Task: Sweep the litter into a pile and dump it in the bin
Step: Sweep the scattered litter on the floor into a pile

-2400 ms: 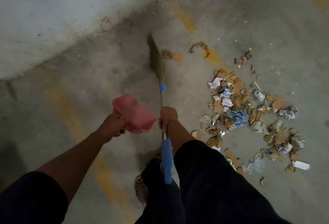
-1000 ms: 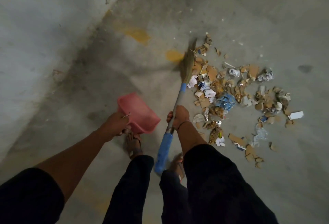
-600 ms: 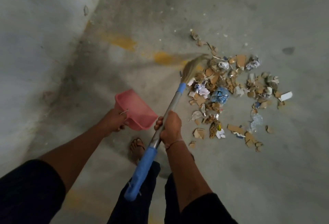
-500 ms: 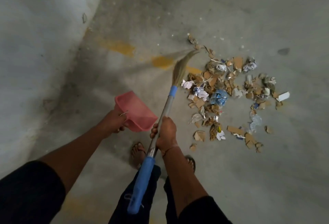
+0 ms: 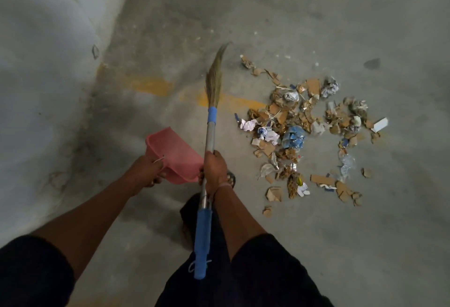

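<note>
Broom (image 5: 210,136): your right hand (image 5: 214,169) clamps its shaft, bristles swung back off the litter (image 5: 297,133) to 12 o'clock, so another gathering stroke looks due. Dustpan (image 5: 174,155): gripped in your left hand (image 5: 148,170), unused at 10 o'clock. Litter sits loosely piled at 2 o'clock on the floor (image 5: 365,233), strays at 4 o'clock; wall (image 5: 43,63) at 9 o'clock, no bin visible.

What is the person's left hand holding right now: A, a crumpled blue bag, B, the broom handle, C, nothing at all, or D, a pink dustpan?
D: the left hand grips the pink dustpan at its near edge, while the right hand holds the broom, and the blue bag lies in the litter on the floor.
</note>
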